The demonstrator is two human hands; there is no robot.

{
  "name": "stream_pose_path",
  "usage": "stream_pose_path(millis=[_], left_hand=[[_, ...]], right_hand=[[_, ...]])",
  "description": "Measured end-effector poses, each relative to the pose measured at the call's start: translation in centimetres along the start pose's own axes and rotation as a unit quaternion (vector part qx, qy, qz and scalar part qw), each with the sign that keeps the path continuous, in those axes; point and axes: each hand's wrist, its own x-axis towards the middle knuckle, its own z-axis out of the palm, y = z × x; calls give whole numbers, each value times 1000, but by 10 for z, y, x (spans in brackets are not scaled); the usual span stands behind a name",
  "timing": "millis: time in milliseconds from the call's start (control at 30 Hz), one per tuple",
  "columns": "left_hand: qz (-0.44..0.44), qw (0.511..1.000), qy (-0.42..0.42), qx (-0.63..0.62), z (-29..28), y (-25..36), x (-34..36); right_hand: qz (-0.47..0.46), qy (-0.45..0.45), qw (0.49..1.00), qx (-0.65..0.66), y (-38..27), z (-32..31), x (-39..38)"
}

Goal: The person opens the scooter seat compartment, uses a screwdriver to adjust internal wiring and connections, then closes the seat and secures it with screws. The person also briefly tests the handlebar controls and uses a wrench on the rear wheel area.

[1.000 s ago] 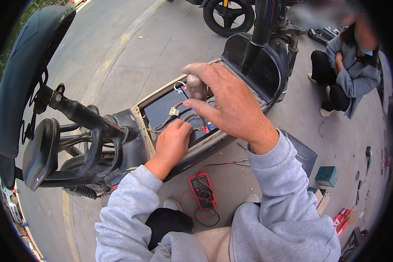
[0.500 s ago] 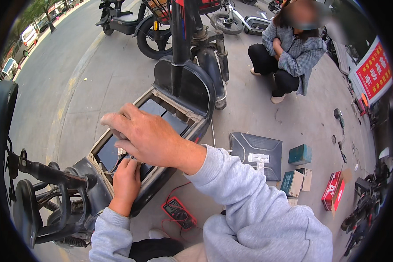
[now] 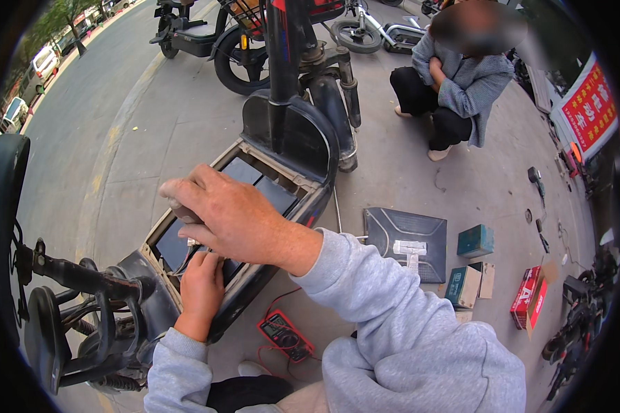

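Observation:
An electric scooter's footboard compartment lies uncovered in front of me, with dark batteries side by side in it. My right hand is over the batteries, its fingers bent in toward the thumb; whatever they hold is hidden. Just below it, my left hand is closed inside the compartment's near edge, with its fingertips out of sight. A small white connector on thin wires shows beside the left fingers and under the right thumb. I cannot make out which hand, if either, grips it.
A red multimeter with leads lies by my feet. To the right are a dark cover panel, green batteries and a red box. A person squats beyond. The scooter's black steering column rises ahead.
Both hands keep nearly the same place and pose. The view has shifted very slightly, and the squatting person's head has moved a little.

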Motion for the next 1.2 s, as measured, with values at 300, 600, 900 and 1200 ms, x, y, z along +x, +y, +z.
stream_pose_path(millis=[300, 600, 900, 1200], left_hand=[[74, 993, 91, -1, 2, 4, 3], [70, 995, 73, 3, 3, 0, 1], [55, 997, 56, 12, 1, 2, 2], [69, 995, 68, 13, 3, 1, 2]], right_hand=[[-17, 6, 999, 48, 1, 6, 1], [6, -13, 999, 30, 0, 10, 2], [-20, 12, 999, -27, 0, 11, 0], [36, -36, 997, 53, -5, 4, 0]])
